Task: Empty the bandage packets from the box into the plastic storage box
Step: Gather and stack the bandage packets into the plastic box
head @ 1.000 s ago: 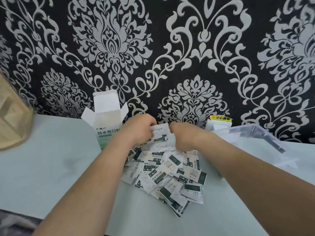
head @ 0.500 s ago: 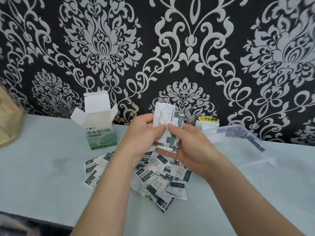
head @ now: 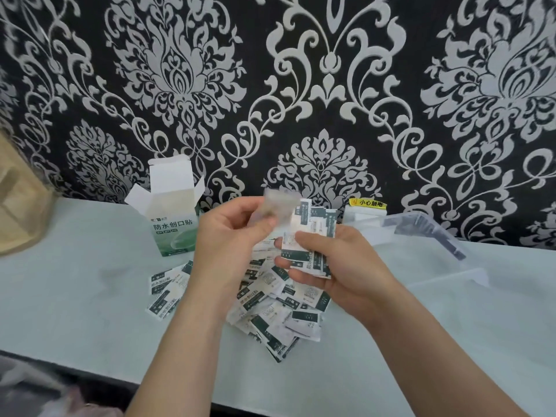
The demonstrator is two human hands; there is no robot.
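Two bare hands are raised above a pale table [head: 75, 296], just in front of a black wall with silver damask pattern [head: 331, 85]. The right hand [head: 340, 266] is curled around a small stack of bandage packets [head: 313, 236], thumb pressed on the front and fingers folded behind, so the stack stands roughly upright. The left hand [head: 231, 233] pinches a single blurred packet [head: 278, 206] between thumb and fingertips, just to the left of the stack and close to touching it. Below the hands a loose pile of packets [head: 276, 311], white with dark green bands, lies spread on the table, and a few stray packets [head: 167, 287] lie apart to its left. At the far left of the pile the cardboard box [head: 173, 224] stands upright against the wall with its top flaps open and green print on its front. To the right, the clear plastic storage box [head: 436, 245] sits on the table near the wall; whether any packets are inside it cannot be told. A yellow warning label [head: 368, 203] shows behind it, and a tan wooden object [head: 18, 206] is at the far left edge.
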